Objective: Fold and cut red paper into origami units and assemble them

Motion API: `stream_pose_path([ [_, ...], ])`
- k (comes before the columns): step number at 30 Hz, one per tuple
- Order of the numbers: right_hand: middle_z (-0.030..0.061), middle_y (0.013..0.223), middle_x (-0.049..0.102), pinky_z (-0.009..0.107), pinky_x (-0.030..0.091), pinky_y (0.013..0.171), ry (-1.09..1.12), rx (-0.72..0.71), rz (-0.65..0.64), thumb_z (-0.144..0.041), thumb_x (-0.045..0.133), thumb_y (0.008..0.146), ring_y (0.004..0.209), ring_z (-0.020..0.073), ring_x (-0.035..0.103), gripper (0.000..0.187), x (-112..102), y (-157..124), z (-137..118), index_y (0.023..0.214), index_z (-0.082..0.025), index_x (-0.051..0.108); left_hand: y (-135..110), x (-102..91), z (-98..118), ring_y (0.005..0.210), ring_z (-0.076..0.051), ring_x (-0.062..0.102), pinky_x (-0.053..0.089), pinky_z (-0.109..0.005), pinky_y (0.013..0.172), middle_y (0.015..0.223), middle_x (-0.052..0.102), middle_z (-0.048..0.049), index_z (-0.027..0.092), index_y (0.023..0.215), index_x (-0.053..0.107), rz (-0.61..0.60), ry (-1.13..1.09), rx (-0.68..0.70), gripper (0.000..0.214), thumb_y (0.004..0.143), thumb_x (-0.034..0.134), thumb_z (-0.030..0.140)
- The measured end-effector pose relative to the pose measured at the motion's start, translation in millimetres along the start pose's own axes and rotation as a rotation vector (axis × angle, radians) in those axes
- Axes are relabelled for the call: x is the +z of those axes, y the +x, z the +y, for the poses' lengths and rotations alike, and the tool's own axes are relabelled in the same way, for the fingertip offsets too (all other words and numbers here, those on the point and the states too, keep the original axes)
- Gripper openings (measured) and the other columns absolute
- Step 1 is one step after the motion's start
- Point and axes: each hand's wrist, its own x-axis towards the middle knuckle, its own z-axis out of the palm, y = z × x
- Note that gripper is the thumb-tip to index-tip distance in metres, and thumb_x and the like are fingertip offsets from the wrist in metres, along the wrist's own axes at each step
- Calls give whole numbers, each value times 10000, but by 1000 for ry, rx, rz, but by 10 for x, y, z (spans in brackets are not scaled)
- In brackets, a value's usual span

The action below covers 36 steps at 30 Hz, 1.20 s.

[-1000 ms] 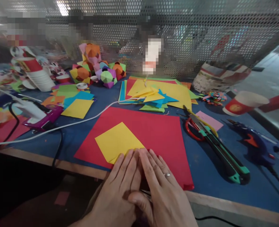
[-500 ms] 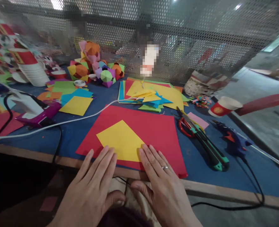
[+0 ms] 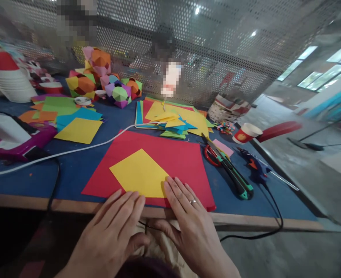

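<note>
Cups (image 3: 11, 81) stand stacked at far left, nearer the edge of view than a second ago. Next comes the left hand (image 3: 109, 227), flat and open, gripping nothing, fingertips at the near edge of the red sheet (image 3: 176, 154). Yellow paper (image 3: 140, 173) lies on that sheet, its straight near edge now bared; earlier both hands met over it. The right hand (image 3: 190, 216), also flat and unclenched, rests fingertips on the yellow paper's right corner. Rightward on the blue surface (image 3: 80, 166) lie a cutter (image 3: 235, 175) and glue gun (image 3: 255, 168); windows (image 3: 326, 73) have come into view beyond.
</note>
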Motion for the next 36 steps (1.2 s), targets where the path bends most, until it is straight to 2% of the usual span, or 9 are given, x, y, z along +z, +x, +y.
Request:
stream_pose_path([
  [4,210,1489,510,521,482,1113,-25,16,11,-472,577,974,1413,314,462,667,5,4,-39,1438,-1,488,-50,-41,-84,1115,-272,627,391,-419,1095,1176,708,-156,34,1209,650,15,27,17,509,1050,399,447],
  [8,173,1545,448,596,393,1159,-84,52,-1,-453,510,1000,1451,341,397,644,61,45,-224,1464,-9,457,-50,6,-59,1099,-309,614,389,-455,1072,1141,700,-184,10,1183,646,53,-14,22,492,1028,459,438],
  [12,156,1575,413,476,389,1189,-55,-86,14,-363,444,1007,1481,302,348,589,179,127,-436,1482,-13,441,-82,38,-76,1117,-331,594,395,-478,1040,1141,679,-214,3,1146,631,43,-77,18,460,1034,431,402],
  [15,158,1567,430,414,378,1201,-34,-104,54,-359,464,990,1475,294,358,595,235,148,-471,1472,-10,457,-112,51,-109,1115,-322,600,422,-473,1014,1157,676,-196,39,1139,623,42,-108,16,398,1021,460,383],
  [20,209,1537,454,434,446,1150,-14,-110,113,-459,494,960,1468,322,366,709,213,45,-319,1458,43,445,-185,93,-124,1127,-301,616,463,-464,1014,1171,681,-165,105,1108,638,76,-121,-15,283,985,528,335],
  [25,187,1484,528,400,517,1079,-144,-33,171,-578,491,964,1411,311,462,736,153,-154,-94,1412,5,521,-319,160,-127,1181,-301,620,466,-483,1056,1248,680,-156,113,1170,634,60,-136,-55,296,930,614,286],
  [31,189,1415,598,403,520,1059,-199,59,214,-577,533,962,1348,311,536,710,71,-410,145,1357,12,565,-386,170,-132,1195,-293,632,480,-483,1064,1262,692,-136,150,1203,624,41,-127,-96,327,918,635,310],
  [36,186,1373,632,422,545,1025,-204,70,230,-536,524,980,1328,298,558,656,37,-465,190,1359,-2,557,-299,136,-95,1171,-306,630,488,-472,1024,1194,707,-149,126,1184,632,63,-102,-110,300,916,628,260],
])
